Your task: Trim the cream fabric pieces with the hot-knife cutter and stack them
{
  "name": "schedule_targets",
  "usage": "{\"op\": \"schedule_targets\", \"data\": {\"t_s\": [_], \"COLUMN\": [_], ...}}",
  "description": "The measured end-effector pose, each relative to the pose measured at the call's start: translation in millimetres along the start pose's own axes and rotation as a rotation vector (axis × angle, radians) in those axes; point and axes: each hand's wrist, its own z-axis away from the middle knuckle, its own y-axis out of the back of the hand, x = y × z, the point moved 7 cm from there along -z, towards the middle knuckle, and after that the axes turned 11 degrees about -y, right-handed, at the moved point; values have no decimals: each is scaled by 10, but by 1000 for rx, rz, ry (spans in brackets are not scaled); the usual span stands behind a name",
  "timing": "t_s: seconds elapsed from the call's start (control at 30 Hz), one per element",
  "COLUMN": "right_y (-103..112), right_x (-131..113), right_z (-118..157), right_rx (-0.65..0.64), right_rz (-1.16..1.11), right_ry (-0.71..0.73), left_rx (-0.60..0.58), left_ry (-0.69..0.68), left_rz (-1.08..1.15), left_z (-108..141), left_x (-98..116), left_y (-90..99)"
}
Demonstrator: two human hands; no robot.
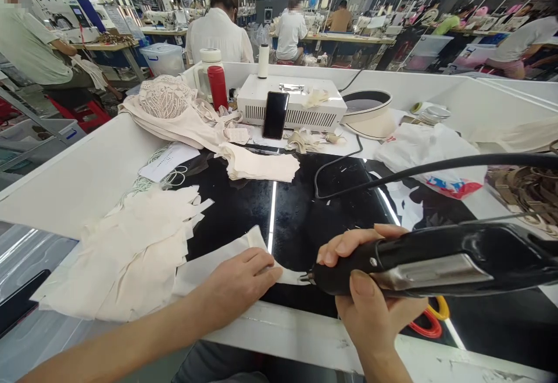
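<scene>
My right hand (370, 296) is closed around a black corded handheld power tool (418, 255) with a silver side lever. Its small metal tip touches or nearly touches the right end of a cream fabric strip (209, 264) on the black work surface (305, 220). On that strip, my left hand (239, 281) presses down with thumb and fingers close together. To the left lies a loose pile of cream fabric pieces (131, 255), overlapping the strip's left end. Red-and-yellow-handled scissors (429, 322) lie partly hidden under the right hand and tool.
Behind the hands are a stack of cream pieces (261, 163), a phone (275, 115) leaning on a white vented box (292, 101), a lace bra (165, 104), a red bottle (217, 88) and a visor (370, 118). A black cable (436, 168) arches over a plastic bag (427, 145). People sit beyond.
</scene>
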Motion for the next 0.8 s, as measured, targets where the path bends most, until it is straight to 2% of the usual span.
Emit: {"op": "schedule_targets", "data": {"t_s": [0.2,0.57,0.8], "right_y": [-44,-170,-197], "right_x": [-6,148,144], "right_z": [-40,-98,-136], "right_rx": [6,-34,-10], "right_rz": [-11,-47,-63], "right_ry": [10,-26,-27], "left_rx": [24,20,-6], "left_ry": [-21,-39,26], "left_rz": [-45,-76,-46], "left_z": [24,9,45], "left_x": [46,43,16], "left_y": [8,-61,-90]}}
